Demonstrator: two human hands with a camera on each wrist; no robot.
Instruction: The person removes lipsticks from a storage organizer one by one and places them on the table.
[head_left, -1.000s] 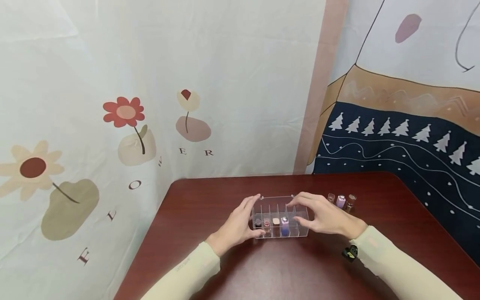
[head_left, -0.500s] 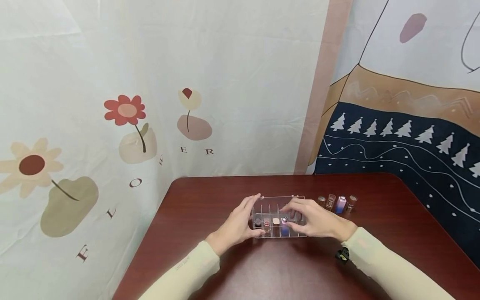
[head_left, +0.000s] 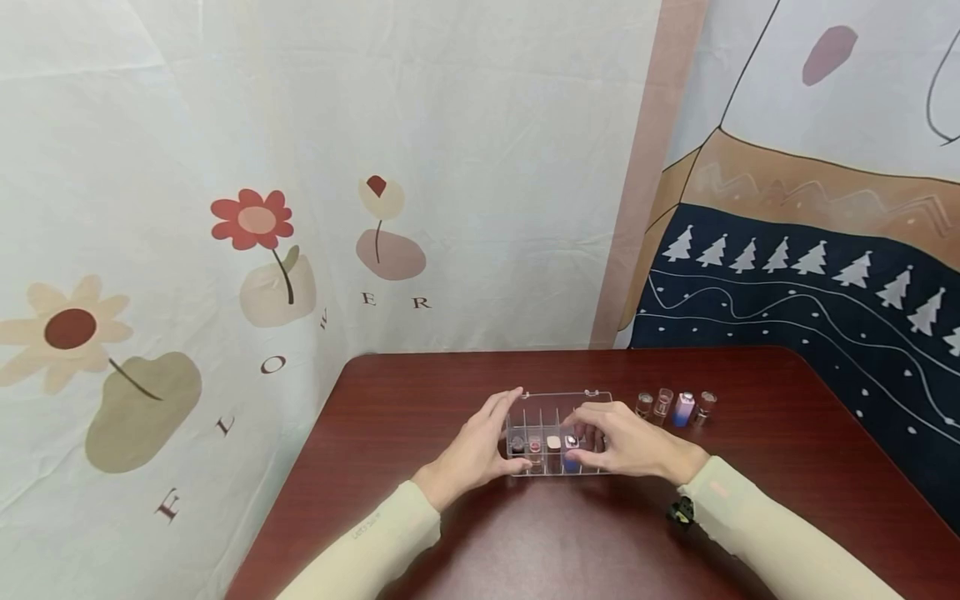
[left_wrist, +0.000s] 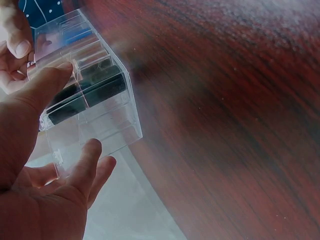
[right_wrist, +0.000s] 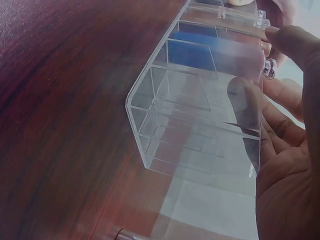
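Observation:
A clear plastic organizer box [head_left: 558, 407] with several narrow compartments lies in the middle of the dark red table [head_left: 450, 392]. Small bottles stand in its left compartments, among them a purple one with a silver cap [head_left: 571, 450]. My left hand [head_left: 491, 440] grips the box's left end, thumb on the top rim [left_wrist: 50, 82] and fingers against the end wall [left_wrist: 92, 160]. My right hand [head_left: 611, 440] is curled over the box's right half, thumb on the rim by the hinge knob [right_wrist: 292, 42] and fingers along the wall [right_wrist: 247, 107]. The right compartments [right_wrist: 185, 125] look empty.
Several small bottles [head_left: 673, 407] stand in a row on the table just right of the box. Printed cloth hangs close behind the table on the left [head_left: 262, 250] and on the right [head_left: 810, 275]. A small black clip [head_left: 681, 510] sits at my right wrist.
My right hand has slid left and curled onto the box's right half, uncovering the row of bottles beside it. My left hand has stayed on the left end.

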